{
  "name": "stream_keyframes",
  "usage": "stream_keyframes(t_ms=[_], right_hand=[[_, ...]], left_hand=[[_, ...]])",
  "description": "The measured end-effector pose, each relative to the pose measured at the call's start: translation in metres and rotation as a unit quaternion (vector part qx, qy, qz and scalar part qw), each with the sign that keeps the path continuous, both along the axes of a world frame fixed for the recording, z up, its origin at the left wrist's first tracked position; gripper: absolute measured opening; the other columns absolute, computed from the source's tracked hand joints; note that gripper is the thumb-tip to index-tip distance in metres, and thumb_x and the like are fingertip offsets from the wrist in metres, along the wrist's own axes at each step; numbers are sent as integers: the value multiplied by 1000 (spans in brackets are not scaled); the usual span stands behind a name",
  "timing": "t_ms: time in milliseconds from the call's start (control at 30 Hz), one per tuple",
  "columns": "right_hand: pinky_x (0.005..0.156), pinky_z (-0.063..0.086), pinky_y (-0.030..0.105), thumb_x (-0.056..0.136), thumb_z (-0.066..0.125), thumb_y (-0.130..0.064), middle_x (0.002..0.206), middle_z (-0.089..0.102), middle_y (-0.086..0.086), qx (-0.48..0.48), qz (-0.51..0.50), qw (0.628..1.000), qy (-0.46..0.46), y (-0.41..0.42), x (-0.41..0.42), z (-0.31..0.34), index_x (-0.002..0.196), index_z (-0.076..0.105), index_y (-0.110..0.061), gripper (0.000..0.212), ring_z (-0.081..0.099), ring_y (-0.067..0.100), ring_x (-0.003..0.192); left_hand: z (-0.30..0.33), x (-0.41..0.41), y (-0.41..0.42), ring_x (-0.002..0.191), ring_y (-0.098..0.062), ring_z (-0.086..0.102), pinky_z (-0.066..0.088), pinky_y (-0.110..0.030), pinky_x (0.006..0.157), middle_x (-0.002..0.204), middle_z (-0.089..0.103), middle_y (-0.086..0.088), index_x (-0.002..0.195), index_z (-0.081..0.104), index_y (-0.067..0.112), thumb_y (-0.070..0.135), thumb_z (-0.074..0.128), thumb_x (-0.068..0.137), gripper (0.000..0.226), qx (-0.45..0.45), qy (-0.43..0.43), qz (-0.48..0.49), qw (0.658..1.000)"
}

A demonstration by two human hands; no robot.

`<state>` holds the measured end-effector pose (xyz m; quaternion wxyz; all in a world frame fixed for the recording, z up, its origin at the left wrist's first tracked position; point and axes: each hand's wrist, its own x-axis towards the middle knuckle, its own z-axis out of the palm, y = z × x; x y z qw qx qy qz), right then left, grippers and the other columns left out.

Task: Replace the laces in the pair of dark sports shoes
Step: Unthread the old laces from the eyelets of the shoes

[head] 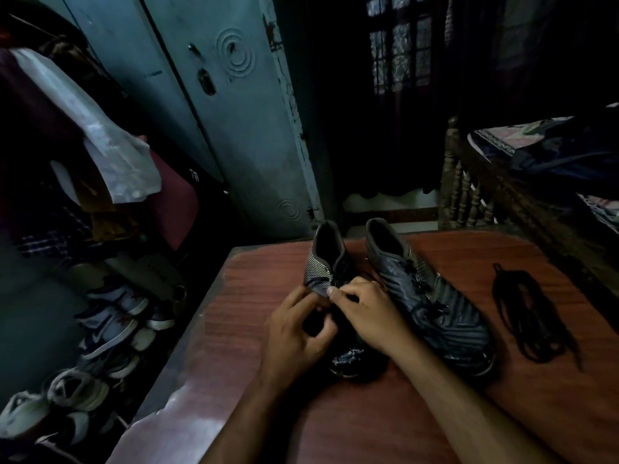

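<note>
Two dark striped sports shoes stand on the reddish wooden table (385,413), toes toward me. On the left shoe (323,262) both my hands work at the lacing area. My left hand (298,333) has its fingers curled round the shoe's upper and a dark lace. My right hand (365,309) pinches the lace by an eyelet with thumb and fingers. The right shoe (432,303) lies beside them, untouched, with a dark lace threaded through it. A loose bundle of black laces (532,319) lies on the table right of the shoes.
A shoe rack with several light trainers (107,329) stands left of the table below hanging clothes. A blue-green metal cupboard (234,112) rises behind. A wooden bed frame (502,202) with bedding borders the table's right side. The room is dim.
</note>
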<state>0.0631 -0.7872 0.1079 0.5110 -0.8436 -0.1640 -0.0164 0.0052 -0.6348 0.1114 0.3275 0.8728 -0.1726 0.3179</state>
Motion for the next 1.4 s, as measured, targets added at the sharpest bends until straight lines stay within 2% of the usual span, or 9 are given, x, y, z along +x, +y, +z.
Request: stream_keyframes(t_ms=[133,267,433,600,700,800,933,1167,1400], right_hand=[[80,45,34,93,67,-38,81,56,-5,-7,-7,1000,-20,0,1,-1,74,73,-20,27,57,16,87],[81,45,33,89,71,-33,81,58,-5,4,-5,1000,-30,-2,0,0,68,70,-19,25,59,14,87],[88,46,36,74,71,-47,81,59,-12,17,42,999,-25,-1,-2,3,61,67,-31,21,60,12,89],[89,48,40,67,63,-57,81,60,-13,22,54,998,-15,-2,1,0,63,68,-34,24,59,16,94],[84,47,32,78,66,-56,83,61,-12,36,29,999,-4,-1,1,-1,71,72,-31,26,59,15,97],[84,44,32,94,63,-44,82,60,-10,48,6,999,22,0,0,1,79,77,-28,26,58,18,100],[79,38,27,95,61,-48,78,55,-9,9,2,1000,15,0,-5,6,82,78,-25,31,53,15,98],[82,41,32,89,70,-40,73,51,-8,-38,-53,997,-36,8,-11,4,67,70,-26,25,48,17,91],[85,42,32,81,73,-38,82,61,-7,0,-16,1000,-25,2,-10,8,67,69,-30,17,51,16,97]], left_hand=[[-2,1,2,75,-9,57,50,-35,63,88,53,14,89,65,18,19,69,81,9,12,11,-15,1000],[-4,8,2,83,-13,61,53,-37,73,88,60,10,94,60,24,-3,69,79,32,-60,48,-3,997],[-11,18,7,90,-7,64,52,-27,77,100,61,11,111,74,23,14,69,88,25,-46,69,7,997],[-9,16,8,87,-12,66,56,-38,73,97,61,5,101,75,18,15,66,93,13,-87,59,2,994],[-2,9,6,85,-18,64,55,-39,71,93,57,4,90,69,20,12,62,92,10,-147,61,-25,987],[0,5,5,73,-21,54,46,-42,62,82,50,0,73,56,12,14,52,82,10,-125,34,-41,991],[-1,5,6,65,-11,44,33,-28,59,74,40,10,63,46,9,17,43,81,19,-82,32,-35,995],[-1,-1,4,68,-10,49,40,-38,54,79,42,13,75,46,25,22,46,81,7,25,39,-49,998],[0,4,3,79,-18,57,49,-41,68,85,58,6,90,56,18,1,47,73,26,-109,72,-41,991]])
